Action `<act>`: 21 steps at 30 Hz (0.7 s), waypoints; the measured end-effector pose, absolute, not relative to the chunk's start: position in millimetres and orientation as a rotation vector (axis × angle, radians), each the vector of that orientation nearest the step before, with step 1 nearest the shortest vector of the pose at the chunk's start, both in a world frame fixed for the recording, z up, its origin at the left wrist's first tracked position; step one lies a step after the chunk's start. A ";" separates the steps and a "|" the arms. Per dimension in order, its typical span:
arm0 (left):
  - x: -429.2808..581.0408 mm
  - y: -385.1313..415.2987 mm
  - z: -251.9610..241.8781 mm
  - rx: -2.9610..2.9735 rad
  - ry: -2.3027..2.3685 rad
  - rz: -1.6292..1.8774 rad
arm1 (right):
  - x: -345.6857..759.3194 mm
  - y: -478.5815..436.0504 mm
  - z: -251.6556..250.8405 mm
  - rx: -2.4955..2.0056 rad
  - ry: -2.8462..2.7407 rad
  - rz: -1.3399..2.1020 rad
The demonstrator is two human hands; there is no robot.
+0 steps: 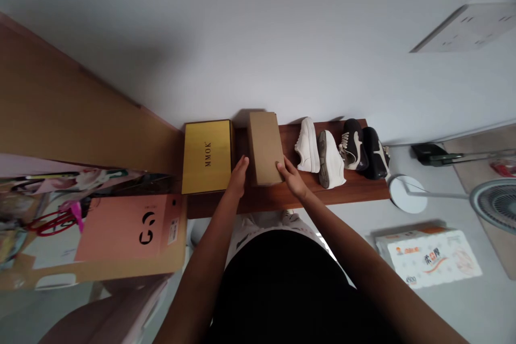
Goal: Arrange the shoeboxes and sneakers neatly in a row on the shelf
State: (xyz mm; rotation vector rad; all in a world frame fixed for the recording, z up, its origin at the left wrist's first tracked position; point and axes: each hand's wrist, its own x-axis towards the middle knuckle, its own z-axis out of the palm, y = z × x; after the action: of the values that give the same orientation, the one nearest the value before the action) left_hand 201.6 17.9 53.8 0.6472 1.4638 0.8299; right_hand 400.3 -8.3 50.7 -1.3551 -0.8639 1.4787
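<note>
A plain brown cardboard box (266, 145) stands on a dark reddish wooden shelf (290, 201), with a yellow box (207, 156) lettered MMOK on its left. My right hand (293, 178) grips the cardboard box at its near right edge, thumb on the top and fingers along the side. In the gap between the two boxes is my left hand (239, 176), fingers stretched out and holding nothing. It is close to the yellow box's right side; whether it touches is not clear. A pair of white sneakers (309, 148) sits to the right of the cardboard box.
Black-and-cream shoes (353, 145) occupy the shelf's right end. A wall rises behind. On the left are a pink box (124, 228) and red-handled scissors (52, 223). A white-wrapped tissue pack (433, 258) and a fan (497, 204) are on the right.
</note>
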 end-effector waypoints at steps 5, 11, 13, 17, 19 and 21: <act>219.4 31.5 24.9 0.721 1.543 0.831 | 440.6 -9.8 47.6 -1.391 -0.853 1.354; 238.8 29.4 3.7 0.538 1.489 0.827 | 476.3 -9.5 45.6 -1.513 -1.040 1.157; 240.4 25.9 2.8 0.511 1.383 0.830 | 480.3 -8.5 45.7 -1.538 -1.087 1.111; 235.7 22.1 10.5 0.506 1.365 0.886 | 480.6 -6.7 45.3 -1.541 -1.088 1.112; 230.3 22.6 18.1 0.522 1.394 0.911 | 479.1 -6.2 45.2 -1.543 -1.042 1.143; 224.4 23.9 26.9 0.559 1.418 0.939 | 476.7 -5.7 45.6 -1.551 -0.983 1.204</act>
State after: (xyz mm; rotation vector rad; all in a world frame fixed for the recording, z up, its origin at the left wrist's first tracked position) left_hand 224.4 23.9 26.9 0.5589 1.4181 0.9388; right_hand 476.7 -5.7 45.6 -1.5513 -0.9832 1.2040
